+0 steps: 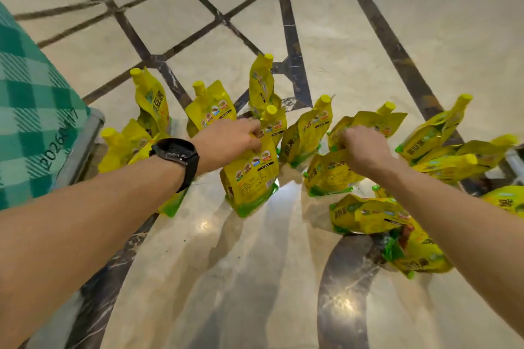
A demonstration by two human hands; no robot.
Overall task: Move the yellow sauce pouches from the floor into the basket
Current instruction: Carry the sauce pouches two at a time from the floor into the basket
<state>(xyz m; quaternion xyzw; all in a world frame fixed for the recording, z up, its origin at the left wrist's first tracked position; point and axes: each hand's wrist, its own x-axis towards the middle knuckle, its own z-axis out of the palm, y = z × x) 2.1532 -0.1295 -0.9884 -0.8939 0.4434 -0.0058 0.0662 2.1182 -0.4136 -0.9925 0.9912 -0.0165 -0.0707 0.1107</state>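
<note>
Early stage: over a dozen yellow sauce pouches [211, 106] still on the marble floor [226, 278], some upright, some toppled. Left hand [226, 140] pinches the top of one standing pouch [251, 176]; right hand [365, 147] is clenched on another pouch [330, 173]. Basket not identifiable in view.

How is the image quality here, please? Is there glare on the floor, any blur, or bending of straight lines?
Head view: the polished floor shows bright glare spots and soft reflections of the pouches; the pouch under the left hand is fairly sharp, while the pouches at the far right are smeared by motion blur; the dark inlay lines curve from wide-angle distortion.
</note>
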